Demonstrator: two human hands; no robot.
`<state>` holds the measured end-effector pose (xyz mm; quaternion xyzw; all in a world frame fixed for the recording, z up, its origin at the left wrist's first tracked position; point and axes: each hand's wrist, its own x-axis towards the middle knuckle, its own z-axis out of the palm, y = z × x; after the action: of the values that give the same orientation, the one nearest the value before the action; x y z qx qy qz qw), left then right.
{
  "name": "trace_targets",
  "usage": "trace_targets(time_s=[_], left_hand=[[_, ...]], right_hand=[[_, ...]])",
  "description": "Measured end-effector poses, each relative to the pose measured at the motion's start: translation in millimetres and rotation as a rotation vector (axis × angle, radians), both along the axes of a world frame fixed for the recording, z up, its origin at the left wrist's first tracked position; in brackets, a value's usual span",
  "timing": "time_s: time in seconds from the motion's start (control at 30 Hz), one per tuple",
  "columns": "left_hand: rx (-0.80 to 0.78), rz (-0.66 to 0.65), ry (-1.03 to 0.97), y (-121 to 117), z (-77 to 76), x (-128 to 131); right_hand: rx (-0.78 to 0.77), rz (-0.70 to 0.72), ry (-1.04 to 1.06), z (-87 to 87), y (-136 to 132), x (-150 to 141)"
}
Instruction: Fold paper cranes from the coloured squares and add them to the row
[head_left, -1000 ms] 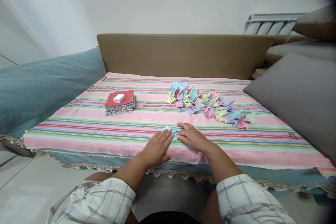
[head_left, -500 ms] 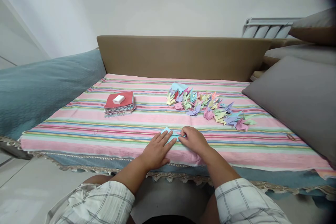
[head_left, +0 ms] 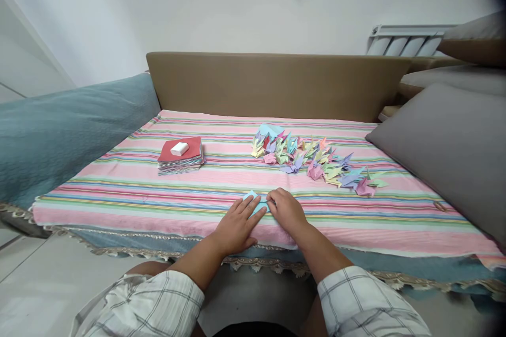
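A small piece of light blue origami paper [head_left: 261, 206], partly folded, lies on the striped cloth in front of me. My left hand [head_left: 237, 225] rests flat over its left part, fingers stretched out and pressing it down. At the paper's right side, my right hand [head_left: 287, 211] has thumb and fingertips pinched on an edge. The fingers cover much of the paper, so its full shape is hidden. Beyond my right hand, several folded paper cranes [head_left: 315, 169] in many colours sit in a loose cluster.
A stack of square paper [head_left: 179, 162] with a small white box [head_left: 179, 148] on top stands at left. The striped cloth [head_left: 130, 179] covers the sofa seat. A grey cushion [head_left: 446, 142] is at right, a blue-covered armrest [head_left: 79, 126] at left, and a brown backrest [head_left: 272, 84] behind.
My right hand has gone from spread fingers beside the paper to a pinch on its right edge, then slid slightly left. My left hand stays pressed on the paper, thumb side fingers spread wider.
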<state>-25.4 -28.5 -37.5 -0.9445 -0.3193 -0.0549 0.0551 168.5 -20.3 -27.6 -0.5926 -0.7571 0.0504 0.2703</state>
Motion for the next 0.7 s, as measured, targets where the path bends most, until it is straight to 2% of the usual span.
trace_targets(time_s=[0.47,0.7], left_hand=[[-0.002,0.011,0.008,-0.1,-1.1,-0.1],[0.001,-0.005,0.015,0.5,0.0,-0.2]], right_hand=[[0.009,0.035,-0.002,-2.2,-1.4,-0.8],[0.011,0.108,0.041,-7.5,0.3,5.9]])
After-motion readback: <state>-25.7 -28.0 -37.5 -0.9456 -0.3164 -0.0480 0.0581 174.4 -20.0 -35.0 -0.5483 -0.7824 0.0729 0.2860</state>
